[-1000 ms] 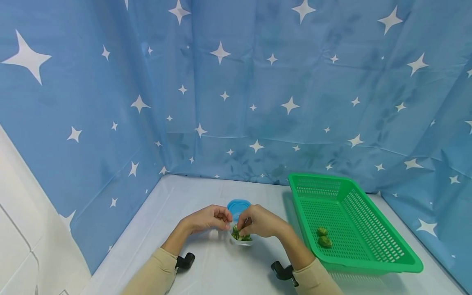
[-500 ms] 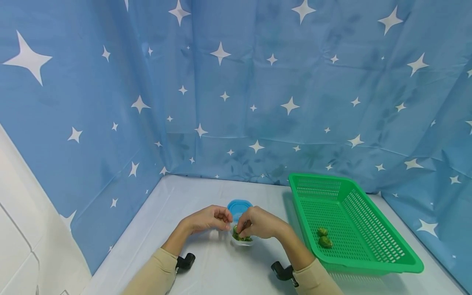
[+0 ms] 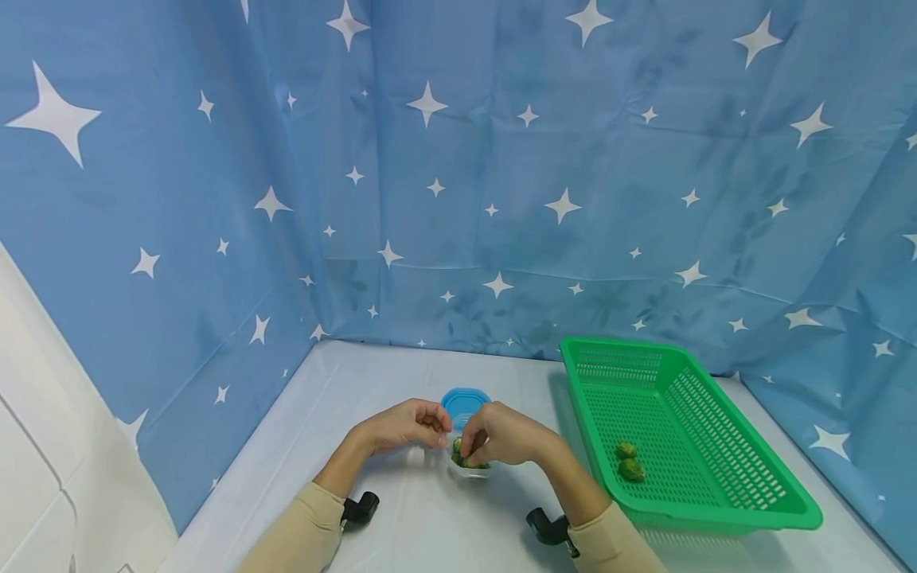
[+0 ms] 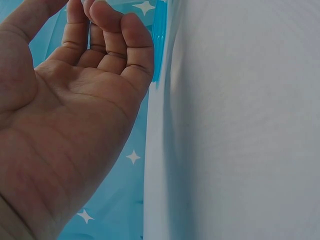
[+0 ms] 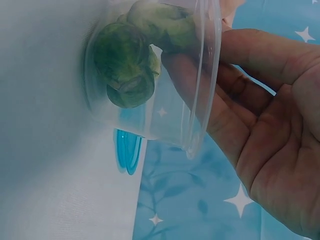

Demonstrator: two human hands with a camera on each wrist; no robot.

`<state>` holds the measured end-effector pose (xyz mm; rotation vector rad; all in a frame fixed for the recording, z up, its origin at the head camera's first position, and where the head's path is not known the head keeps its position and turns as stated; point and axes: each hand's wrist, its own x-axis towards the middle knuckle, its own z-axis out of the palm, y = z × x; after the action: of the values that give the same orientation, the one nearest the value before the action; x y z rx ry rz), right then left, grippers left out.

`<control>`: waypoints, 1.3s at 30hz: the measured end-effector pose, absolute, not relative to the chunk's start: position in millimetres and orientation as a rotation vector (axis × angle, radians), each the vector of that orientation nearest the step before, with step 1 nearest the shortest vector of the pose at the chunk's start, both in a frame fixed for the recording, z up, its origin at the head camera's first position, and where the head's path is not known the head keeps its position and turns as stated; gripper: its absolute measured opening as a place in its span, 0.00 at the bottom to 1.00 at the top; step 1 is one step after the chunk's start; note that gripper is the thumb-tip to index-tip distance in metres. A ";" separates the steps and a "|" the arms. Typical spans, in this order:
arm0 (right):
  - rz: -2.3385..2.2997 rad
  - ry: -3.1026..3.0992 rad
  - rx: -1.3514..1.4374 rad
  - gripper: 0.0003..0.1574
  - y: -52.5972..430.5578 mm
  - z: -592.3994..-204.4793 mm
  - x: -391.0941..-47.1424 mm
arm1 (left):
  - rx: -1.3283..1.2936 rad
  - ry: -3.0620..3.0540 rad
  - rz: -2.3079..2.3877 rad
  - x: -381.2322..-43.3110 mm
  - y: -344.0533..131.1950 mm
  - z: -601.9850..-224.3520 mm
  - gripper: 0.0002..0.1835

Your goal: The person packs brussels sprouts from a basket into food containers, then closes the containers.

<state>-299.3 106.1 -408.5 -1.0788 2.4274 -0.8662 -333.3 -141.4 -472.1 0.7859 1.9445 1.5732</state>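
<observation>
A small clear plastic tub [image 3: 470, 473] stands on the table with several Brussels sprouts [image 5: 122, 57] inside. My right hand [image 3: 507, 434] reaches down over its rim. In the right wrist view, the fingers of that hand go inside the tub and pinch a Brussels sprout [image 5: 162, 22] lying against the others. Beside the tub's left rim is my left hand [image 3: 408, 425], its fingers loosely bent and nothing between them. The left wrist view shows the palm of this left hand [image 4: 80, 110] and its bent fingers, with the tub out of that view.
Just behind the tub lies a blue lid [image 3: 464, 396]. A large green plastic basket [image 3: 688, 414] sits to the right, with Brussels sprouts [image 3: 631, 469] near its left side. A blue star-patterned curtain [image 3: 494, 239] borders the white table [image 3: 408, 525] at the back.
My right fingers have shifted very slightly within the tub, and the sprouts under them show a little differently. The left hand and the basket stay where they were.
</observation>
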 end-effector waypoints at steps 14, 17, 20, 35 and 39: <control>-0.863 2.441 -1.075 0.06 107.4 -408.4 -299.6 | 0.786 1.952 1.571 -333.0 -141.6 -471.3 0.20; -0.869 2.426 -1.090 0.06 108.2 -408.6 -300.3 | 0.791 1.949 1.575 -333.1 -141.6 -471.1 0.19; -0.876 2.411 -1.097 0.07 108.5 -409.1 -300.2 | 0.793 1.946 1.577 -333.1 -141.6 -471.1 0.18; -0.871 2.423 -1.091 0.07 109.0 -410.7 -299.9 | 0.791 1.945 1.578 -333.3 -141.9 -474.9 0.19; -0.873 2.453 -1.111 0.06 109.4 -408.7 -300.0 | 0.783 1.948 1.573 -334.1 -141.7 -475.1 0.17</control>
<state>-300.0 109.4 -408.7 -1.1109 2.4530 -0.8728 -334.1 -141.7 -475.1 0.7833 1.9477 1.5733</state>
